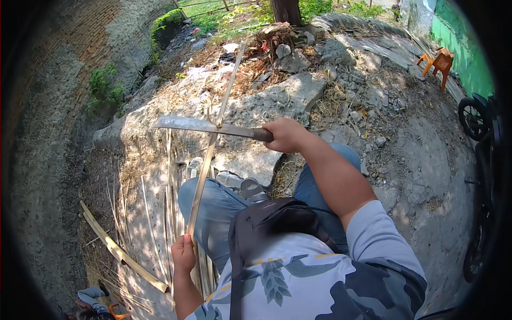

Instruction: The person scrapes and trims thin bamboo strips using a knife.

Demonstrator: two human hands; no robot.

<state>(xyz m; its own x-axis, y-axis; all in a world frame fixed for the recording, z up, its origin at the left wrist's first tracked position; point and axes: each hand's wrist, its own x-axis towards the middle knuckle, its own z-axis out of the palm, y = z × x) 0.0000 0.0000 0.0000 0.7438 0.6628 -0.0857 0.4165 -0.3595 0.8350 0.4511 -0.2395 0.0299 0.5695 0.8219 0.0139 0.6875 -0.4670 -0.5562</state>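
My right hand (284, 135) is closed around the dark handle of a machete (192, 124), whose blade points left. The blade lies across a long, thin bamboo strip (205, 169), and a small curl of shaving stands up where they cross. Lower down, my left hand (184, 253) grips the near end of that strip with the fingers wrapped round it. From there the strip slants up and away past my left knee toward the rubble. More pale strips (169, 205) lie on the ground beside my left leg.
A thick split bamboo piece (120, 250) lies at the left, near a brick wall (80, 32). Broken concrete (288, 96) and shavings cover the ground ahead, before a tree trunk (286, 10). At right are an orange chair (442, 65) and a motorbike (482, 160). Part of another person (93, 300) shows lower left.
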